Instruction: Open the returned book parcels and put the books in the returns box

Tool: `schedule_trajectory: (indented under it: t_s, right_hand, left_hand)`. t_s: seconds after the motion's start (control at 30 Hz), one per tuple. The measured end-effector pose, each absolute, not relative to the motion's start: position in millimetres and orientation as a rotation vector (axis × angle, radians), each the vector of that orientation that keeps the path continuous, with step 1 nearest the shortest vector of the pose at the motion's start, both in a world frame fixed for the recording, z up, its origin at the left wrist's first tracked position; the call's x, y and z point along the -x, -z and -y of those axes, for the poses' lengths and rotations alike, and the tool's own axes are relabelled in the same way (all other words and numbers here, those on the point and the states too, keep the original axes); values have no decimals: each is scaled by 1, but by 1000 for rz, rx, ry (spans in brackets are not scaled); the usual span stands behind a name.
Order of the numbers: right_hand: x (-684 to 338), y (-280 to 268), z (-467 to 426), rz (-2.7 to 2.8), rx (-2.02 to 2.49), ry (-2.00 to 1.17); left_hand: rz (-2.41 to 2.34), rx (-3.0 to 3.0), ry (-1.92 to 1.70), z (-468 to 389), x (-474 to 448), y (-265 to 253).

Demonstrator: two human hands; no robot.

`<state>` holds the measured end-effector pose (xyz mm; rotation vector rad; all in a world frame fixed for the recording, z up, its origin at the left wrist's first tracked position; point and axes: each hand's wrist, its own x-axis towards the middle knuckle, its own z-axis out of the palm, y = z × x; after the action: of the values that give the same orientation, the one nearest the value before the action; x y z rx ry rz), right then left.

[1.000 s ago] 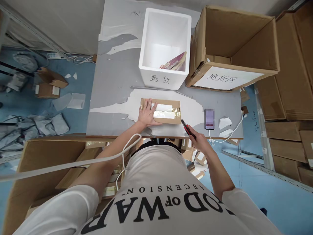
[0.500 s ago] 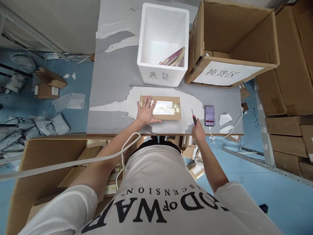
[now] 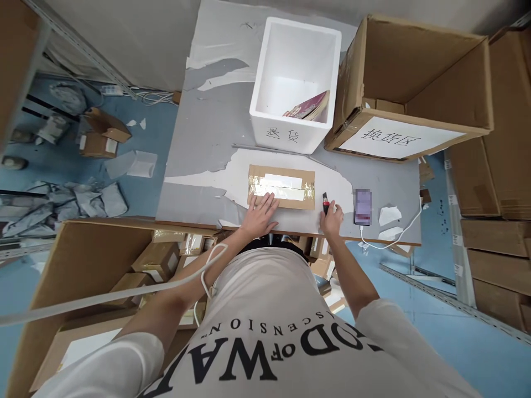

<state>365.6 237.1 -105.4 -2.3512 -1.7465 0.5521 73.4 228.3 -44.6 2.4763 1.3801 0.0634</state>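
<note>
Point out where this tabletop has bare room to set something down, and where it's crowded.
The widest free patch on the table lies between its left edge and the foam box. A narrower strip separates that box from the taped carton. Crowded: right front, with the right hand holding the cutter, then phone, cable and paper scraps.

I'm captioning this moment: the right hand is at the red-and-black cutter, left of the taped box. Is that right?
One thing is wrong: the head view shows the right hand at the red-and-black cutter, right of the taped box, not left.
</note>
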Motion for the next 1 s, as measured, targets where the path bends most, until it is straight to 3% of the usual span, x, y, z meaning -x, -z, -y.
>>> schedule_trajectory:
  t_s: [0.2,0.33,0.63,1.0]
  right_hand:
    - [-342,43,-314,2361,1636,-530]
    - [-323,21,-349,2611,1396,-539]
    - [-288,23,-383,3033,1235,-302]
    - [-276,-23,-440,3088,1376,-590]
  left_hand:
    - [-1453,-2424,-135,-230,-72,52]
    - [-1417,-2415,-170,-237,-72,54]
    - [-1400,-2419,-181,-237,-69,63]
    - [-1374,-2399,-159,-239,-70,61]
